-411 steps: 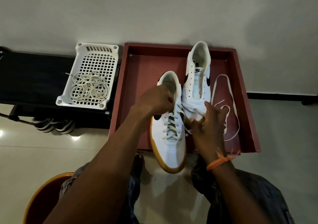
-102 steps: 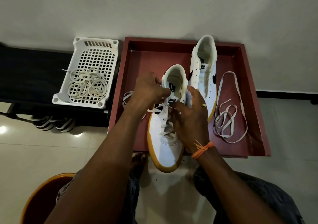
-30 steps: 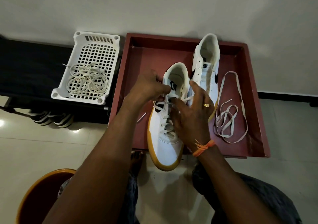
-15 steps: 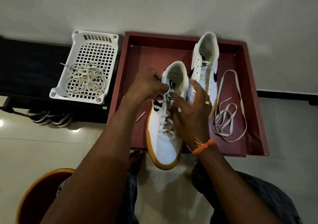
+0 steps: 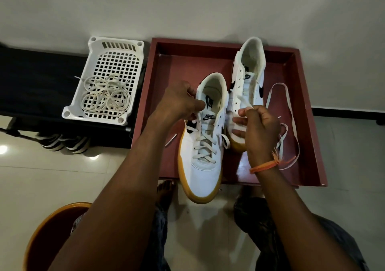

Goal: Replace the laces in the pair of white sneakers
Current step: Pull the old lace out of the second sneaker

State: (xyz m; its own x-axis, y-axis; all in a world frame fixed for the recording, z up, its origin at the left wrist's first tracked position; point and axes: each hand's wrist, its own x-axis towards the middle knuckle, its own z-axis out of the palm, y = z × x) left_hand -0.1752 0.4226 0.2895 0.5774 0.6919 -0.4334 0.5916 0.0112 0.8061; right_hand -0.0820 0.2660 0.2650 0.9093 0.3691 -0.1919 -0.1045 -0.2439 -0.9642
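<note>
So off to the left there's a white plastic lattice basket [image 5: 108,66] sitting on a dark bench [image 5: 37,79], with a tangle of cream laces [image 5: 105,99] piled in it, and some striped shoes [image 5: 62,143] tucked under the bench. A round orange stool [image 5: 43,235] pokes in at the near left corner. The sneakers are in a dark red wooden tray [image 5: 308,129] against the wall. The near white sneaker with the gum-yellow sole [image 5: 203,152] hangs its toe over the tray's near edge and is laced most of the way up with a flat cream lace [image 5: 203,143]. The left hand [image 5: 180,103] pinches one lace end beside the tongue, and the right hand [image 5: 259,125] is curled round the other end, pulling it up and to the right. That right hand blocks the toe of the far white sneaker [image 5: 248,79], which has bare eyelets. A loose white lace [image 5: 288,125] lies on the tray floor to the right.
</note>
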